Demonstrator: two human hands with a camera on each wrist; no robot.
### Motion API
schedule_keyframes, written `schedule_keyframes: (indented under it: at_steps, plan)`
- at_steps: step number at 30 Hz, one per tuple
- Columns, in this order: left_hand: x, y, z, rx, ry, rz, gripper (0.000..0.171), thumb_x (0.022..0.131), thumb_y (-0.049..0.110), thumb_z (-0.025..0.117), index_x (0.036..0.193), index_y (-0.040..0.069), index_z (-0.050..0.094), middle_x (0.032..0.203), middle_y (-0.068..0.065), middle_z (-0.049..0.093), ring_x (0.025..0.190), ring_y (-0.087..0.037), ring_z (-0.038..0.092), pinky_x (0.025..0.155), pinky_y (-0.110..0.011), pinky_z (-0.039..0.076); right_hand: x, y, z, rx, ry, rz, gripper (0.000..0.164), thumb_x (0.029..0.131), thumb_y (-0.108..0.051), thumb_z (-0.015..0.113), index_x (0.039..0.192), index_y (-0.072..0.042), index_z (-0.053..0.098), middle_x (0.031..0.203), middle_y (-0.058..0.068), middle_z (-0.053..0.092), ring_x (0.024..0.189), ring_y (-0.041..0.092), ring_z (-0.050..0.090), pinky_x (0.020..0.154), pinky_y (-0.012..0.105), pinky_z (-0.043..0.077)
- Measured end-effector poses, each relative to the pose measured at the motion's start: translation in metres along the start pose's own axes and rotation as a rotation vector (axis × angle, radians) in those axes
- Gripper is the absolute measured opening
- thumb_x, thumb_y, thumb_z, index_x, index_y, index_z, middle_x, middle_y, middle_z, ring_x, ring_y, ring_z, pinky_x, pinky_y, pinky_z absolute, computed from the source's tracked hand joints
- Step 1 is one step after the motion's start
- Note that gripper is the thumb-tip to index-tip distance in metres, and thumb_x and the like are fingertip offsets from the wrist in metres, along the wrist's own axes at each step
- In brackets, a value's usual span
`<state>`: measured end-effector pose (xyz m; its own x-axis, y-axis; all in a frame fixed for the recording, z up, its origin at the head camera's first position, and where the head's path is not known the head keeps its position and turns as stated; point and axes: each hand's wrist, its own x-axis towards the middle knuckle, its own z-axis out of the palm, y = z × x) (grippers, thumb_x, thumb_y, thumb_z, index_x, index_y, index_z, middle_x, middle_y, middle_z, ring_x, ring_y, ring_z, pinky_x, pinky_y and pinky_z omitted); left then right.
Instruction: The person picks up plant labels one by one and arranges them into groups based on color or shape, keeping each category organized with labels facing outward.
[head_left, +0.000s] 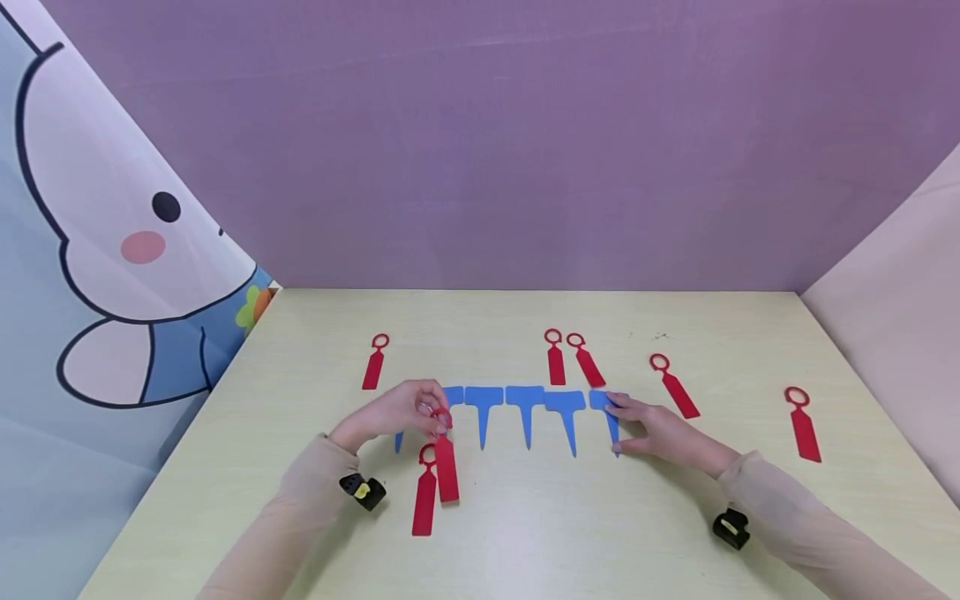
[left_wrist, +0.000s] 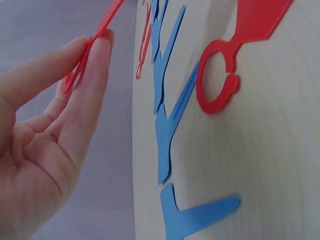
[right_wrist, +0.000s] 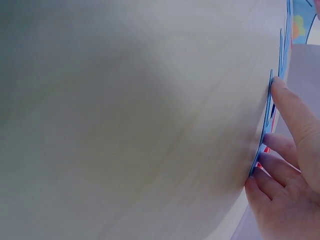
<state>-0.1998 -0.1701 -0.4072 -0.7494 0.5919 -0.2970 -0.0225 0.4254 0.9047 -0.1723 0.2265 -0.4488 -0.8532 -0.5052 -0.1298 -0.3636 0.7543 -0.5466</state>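
Note:
My left hand (head_left: pixel 411 408) pinches a red ring-topped tag (head_left: pixel 447 471) between thumb and fingers, its body hanging toward me. In the left wrist view the held tag (left_wrist: pixel 107 17) is cut off at the top. Just left of it another red tag (head_left: pixel 423 506) lies on the table. Flat T-shaped blue plant labels (head_left: pixel 525 396) form a row, partly covered by the left hand at its left end. At the right end, my right hand (head_left: pixel 663 431) touches a blue plant label (head_left: pixel 612 427), fingertips at its head and thumb by its pointed tip.
Behind the row lie a red tag (head_left: pixel 372 369) at left, two red tags (head_left: pixel 556 365) near the middle and another (head_left: pixel 680 396) at right. One more tag (head_left: pixel 806 435) lies far right. A purple backdrop (head_left: pixel 525 167) rises behind the pale table (head_left: pixel 570 533).

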Motion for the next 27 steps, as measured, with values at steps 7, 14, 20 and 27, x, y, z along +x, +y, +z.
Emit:
schedule_keyframes:
  at_steps: [7, 14, 20, 27]
  plan:
    - [0.004, -0.002, 0.007, 0.076, -0.015, -0.025, 0.025, 0.076, 0.010, 0.068, 0.093, 0.002, 0.053, 0.083, -0.006, 0.061, 0.068, -0.019, 0.063, 0.066, -0.030, 0.052, 0.000, 0.000, 0.000, 0.002, -0.005, 0.001, 0.068, 0.072, -0.028, 0.071, 0.127, 0.000, 0.045, 0.138, 0.019, 0.033, 0.125, 0.039, 0.029, 0.092, 0.043, 0.038]
    - [0.008, -0.004, 0.011, 0.150, -0.027, -0.017, 0.021, 0.076, 0.012, 0.069, 0.091, 0.006, 0.055, 0.080, -0.003, 0.061, 0.069, -0.017, 0.060, 0.066, -0.029, 0.049, 0.001, 0.001, 0.001, 0.006, -0.010, 0.002, 0.068, 0.072, -0.029, 0.071, 0.128, 0.000, 0.044, 0.138, 0.019, 0.032, 0.125, 0.040, 0.029, 0.092, 0.042, 0.039]
    - [0.009, -0.003, 0.014, 0.185, -0.028, -0.016, 0.019, 0.076, 0.011, 0.069, 0.089, 0.006, 0.056, 0.079, -0.002, 0.060, 0.067, -0.016, 0.058, 0.066, -0.028, 0.048, 0.000, 0.001, 0.001, 0.008, -0.011, 0.007, 0.068, 0.072, -0.029, 0.071, 0.128, 0.000, 0.044, 0.138, 0.019, 0.032, 0.125, 0.040, 0.029, 0.091, 0.042, 0.040]
    - [0.014, -0.008, 0.017, 0.260, -0.013, 0.013, 0.015, 0.075, 0.007, 0.069, 0.086, 0.006, 0.058, 0.073, -0.001, 0.057, 0.063, -0.014, 0.053, 0.059, -0.025, 0.046, 0.000, 0.001, 0.001, 0.014, -0.013, 0.011, 0.068, 0.072, -0.029, 0.071, 0.128, 0.000, 0.044, 0.139, 0.018, 0.032, 0.125, 0.039, 0.028, 0.092, 0.042, 0.039]
